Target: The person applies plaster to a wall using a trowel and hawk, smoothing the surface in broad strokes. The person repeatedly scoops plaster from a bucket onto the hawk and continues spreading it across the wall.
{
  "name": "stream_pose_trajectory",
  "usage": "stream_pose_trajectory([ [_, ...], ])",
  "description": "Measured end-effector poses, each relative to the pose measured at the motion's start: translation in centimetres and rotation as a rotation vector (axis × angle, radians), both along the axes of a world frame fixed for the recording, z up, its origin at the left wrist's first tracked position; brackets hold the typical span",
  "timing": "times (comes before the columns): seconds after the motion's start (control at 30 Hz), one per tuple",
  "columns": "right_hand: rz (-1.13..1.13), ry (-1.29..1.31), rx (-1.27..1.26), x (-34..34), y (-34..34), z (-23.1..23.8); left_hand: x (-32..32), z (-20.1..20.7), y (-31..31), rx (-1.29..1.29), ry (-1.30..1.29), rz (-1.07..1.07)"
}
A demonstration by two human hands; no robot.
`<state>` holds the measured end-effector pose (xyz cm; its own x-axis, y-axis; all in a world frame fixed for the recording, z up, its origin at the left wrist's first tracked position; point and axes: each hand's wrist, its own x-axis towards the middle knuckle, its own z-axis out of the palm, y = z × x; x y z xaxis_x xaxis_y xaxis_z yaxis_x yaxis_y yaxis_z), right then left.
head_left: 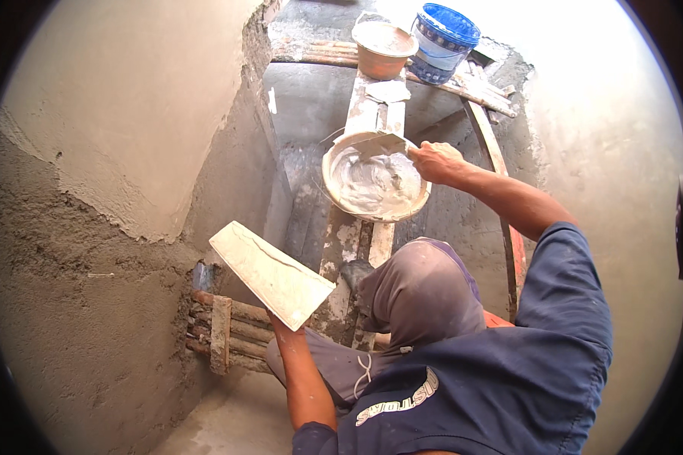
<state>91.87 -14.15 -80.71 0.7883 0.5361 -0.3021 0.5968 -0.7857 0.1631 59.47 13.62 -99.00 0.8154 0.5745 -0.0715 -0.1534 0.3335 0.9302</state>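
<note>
In my right hand point(437, 161) is the handle of a trowel point(383, 144), closed in my fingers. Its wide blade dips into pale, creamy plaster point(372, 182), stirred into folds inside a round bucket point(328, 180). My left hand point(287, 327) supports a long, tapered, pale plastering board point(269, 269) from below, off to the left of my knee. Most of the left fingers are hidden under the board. Its top face is tilted and smeared with a whitish coat.
The bucket rests on a splattered plank point(341, 243) leading away from me. Beyond it stand an orange bucket point(382, 64) of pale mix and a blue bucket point(436, 64). Tied poles point(243, 330) meet the rough left wall point(91, 303). A smooth wall point(615, 174) rises at right.
</note>
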Motion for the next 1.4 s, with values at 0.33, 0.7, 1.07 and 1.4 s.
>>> stream_pose_trajectory([
  [0.33,-0.133,0.286,0.126,-5.3,0.8,-4.4,0.5,0.0,-0.4,-0.34,0.004,-0.011],
  [0.7,-0.232,0.702,0.497,-4.9,1.3,-9.2,5.2,0.4,-2.2,-0.617,0.0,-0.05],
  [1.07,-0.965,1.106,1.001,-6.8,2.2,-8.7,7.2,1.0,-2.5,-0.616,0.058,-0.108],
  [1.4,-1.078,1.237,1.213,-7.5,0.4,-9.4,10.6,2.2,-2.7,-0.67,0.016,-0.207],
])
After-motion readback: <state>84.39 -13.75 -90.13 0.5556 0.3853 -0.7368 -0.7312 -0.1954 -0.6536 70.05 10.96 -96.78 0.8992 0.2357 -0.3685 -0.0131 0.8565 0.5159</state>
